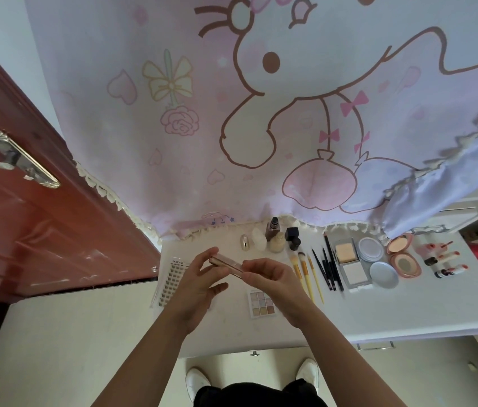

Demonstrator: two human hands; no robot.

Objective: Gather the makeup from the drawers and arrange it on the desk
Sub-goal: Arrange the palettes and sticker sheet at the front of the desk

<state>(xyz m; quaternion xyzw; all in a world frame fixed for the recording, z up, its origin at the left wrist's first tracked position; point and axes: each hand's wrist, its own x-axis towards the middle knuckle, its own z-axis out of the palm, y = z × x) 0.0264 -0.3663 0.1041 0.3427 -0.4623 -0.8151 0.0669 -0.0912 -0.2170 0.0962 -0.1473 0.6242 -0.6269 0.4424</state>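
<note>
Both hands hold a slim gold makeup tube (225, 264) level above the white desk (408, 312). My left hand (199, 277) grips its left end and my right hand (273, 279) its right end. Below them lie a lash tray (173, 277) and a pastel eyeshadow palette (262, 302). Bottles (276, 237) stand at the back. Rightwards lie yellow-handled brushes (308, 274), dark pencils (330, 267), square compacts (349, 262), round blue compacts (377, 259), a pink compact (402, 255) and lipsticks (446, 257).
A pink cartoon curtain (261, 113) hangs behind the desk. A red door (26, 215) with a metal handle stands open at the left. Drawer handles (375, 345) show under the desk's front edge. My white shoes (196, 380) are on the floor below.
</note>
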